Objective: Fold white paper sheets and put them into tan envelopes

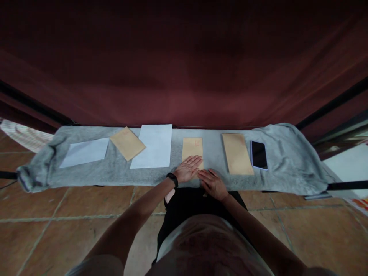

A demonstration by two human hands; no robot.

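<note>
A tan paper envelope (192, 146) with red print near its top right corner lies in front of me on a grey cloth. Flat across its lower half rests my left hand (188, 168), fingers stretched out and pointing to the right. At the envelope's lower right corner is my right hand (213, 184), its fingers bent and its fingertips on the paper's near edge. Whether those fingers pinch the paper is hard to make out. The envelope's near end is partly hidden under both hands.
Grey cloth (155, 177) covers the narrow table. To the right lie a stack of tan envelopes (237, 154) and a phone (259, 155). On the left are another tan envelope (127, 143), a white sheet (156, 147) partly under it, and a folded white paper (84, 153). A dark red curtain (184, 103) hangs behind.
</note>
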